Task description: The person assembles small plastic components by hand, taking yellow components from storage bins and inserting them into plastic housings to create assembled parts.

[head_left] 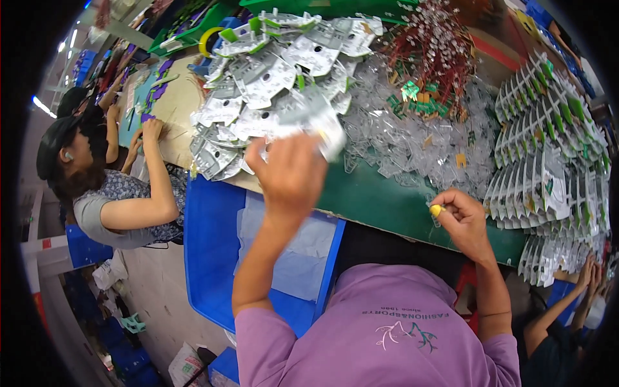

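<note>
My left hand (pixel 290 169) is raised over the near edge of the bench, its fingers closed on a white and grey plastic shell part (pixel 330 134) that is smeared by motion. Behind it rises a heap of similar white and grey shell parts (pixel 264 84) with green edges. Lower on the right, my right hand (pixel 463 222) pinches a small clear plastic piece (pixel 434 219) beside the clear pile. Something yellow (pixel 437 209) shows at its fingertips; I cannot tell if it is a finger cover. Clear plastic pieces (pixel 412 151) lie spread over the green bench top (pixel 361 193).
Red wires with small green boards (pixel 429 97) lie on the clear pieces. Stacked shell parts (pixel 535 180) stand at right. A blue bin (pixel 213 258) with pale sheets sits below the bench edge. A co-worker (pixel 122 200) works at left; another person's hands (pixel 590 274) show at far right.
</note>
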`<state>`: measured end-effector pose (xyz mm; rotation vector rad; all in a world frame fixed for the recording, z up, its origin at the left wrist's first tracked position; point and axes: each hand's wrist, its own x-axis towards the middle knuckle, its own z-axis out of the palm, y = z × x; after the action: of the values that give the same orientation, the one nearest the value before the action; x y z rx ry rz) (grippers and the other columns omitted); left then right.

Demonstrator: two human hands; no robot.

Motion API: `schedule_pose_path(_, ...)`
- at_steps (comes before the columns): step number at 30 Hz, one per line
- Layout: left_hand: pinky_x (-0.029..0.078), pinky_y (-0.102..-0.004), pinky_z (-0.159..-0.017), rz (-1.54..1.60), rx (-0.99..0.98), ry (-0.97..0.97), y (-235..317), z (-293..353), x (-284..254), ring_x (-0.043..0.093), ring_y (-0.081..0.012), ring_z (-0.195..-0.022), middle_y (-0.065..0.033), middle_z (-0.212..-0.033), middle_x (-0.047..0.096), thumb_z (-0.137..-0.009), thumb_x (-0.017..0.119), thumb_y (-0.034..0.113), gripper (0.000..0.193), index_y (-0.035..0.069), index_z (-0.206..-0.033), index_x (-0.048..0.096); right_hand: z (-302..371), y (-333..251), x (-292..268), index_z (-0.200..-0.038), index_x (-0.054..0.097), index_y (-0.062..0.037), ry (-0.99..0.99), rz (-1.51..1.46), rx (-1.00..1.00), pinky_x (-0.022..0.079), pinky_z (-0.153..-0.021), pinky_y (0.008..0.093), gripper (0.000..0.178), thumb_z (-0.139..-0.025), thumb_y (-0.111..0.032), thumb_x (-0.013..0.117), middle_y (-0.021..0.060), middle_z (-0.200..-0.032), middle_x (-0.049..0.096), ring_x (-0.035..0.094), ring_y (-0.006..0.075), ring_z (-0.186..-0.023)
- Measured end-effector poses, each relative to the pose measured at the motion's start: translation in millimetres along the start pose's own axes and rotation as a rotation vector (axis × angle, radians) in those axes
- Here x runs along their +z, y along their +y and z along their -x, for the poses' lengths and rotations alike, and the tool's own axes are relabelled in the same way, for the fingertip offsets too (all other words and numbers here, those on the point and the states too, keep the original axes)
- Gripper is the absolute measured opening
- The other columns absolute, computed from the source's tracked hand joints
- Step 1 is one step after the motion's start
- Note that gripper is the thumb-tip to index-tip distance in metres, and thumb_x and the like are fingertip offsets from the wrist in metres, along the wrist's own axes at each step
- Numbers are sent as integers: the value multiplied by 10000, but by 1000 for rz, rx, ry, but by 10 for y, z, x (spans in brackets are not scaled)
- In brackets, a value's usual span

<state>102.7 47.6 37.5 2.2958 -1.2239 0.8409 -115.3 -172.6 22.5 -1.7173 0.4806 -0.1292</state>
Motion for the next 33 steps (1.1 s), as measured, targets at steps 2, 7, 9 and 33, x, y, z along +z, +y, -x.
schedule_pose_path(2,329,-432,-950,100,97,-73,393,357,-78,618,-136,-775,-9,-866,647,-779,682,69,172,104,-947,666,30,21,-70,-907,660,-11,26,144,-67,299,-489,203,74,-840,18,645,-52,-692,542,400,4,-549)
schedule_pose_path(7,354,-403,-949,262,153,-248,937,1178,76,633,-153,-872,-8,-959,651,-724,734,112,286,104,-1005,687,38,18,185,-916,638,-16,-39,383,-250,383,-490,280,129,-795,29,649,63,-792,592,487,134,-531)
schedule_pose_path(9,366,-403,-962,286,129,-252,940,1218,162,617,-182,-953,-32,-1015,644,-731,761,168,311,97,-1022,681,-41,142,362,-895,602,-19,-51,516,-558,447,-511,342,135,-781,-9,673,86,-809,594,575,199,-609)
schedule_pose_path(33,488,-421,-777,455,-150,-119,420,784,436,609,-328,-872,-160,-959,633,-802,632,-94,246,2,-1028,644,61,219,437,-1055,622,-8,-139,941,-544,532,-629,370,311,-743,2,627,88,-986,589,649,245,-794)
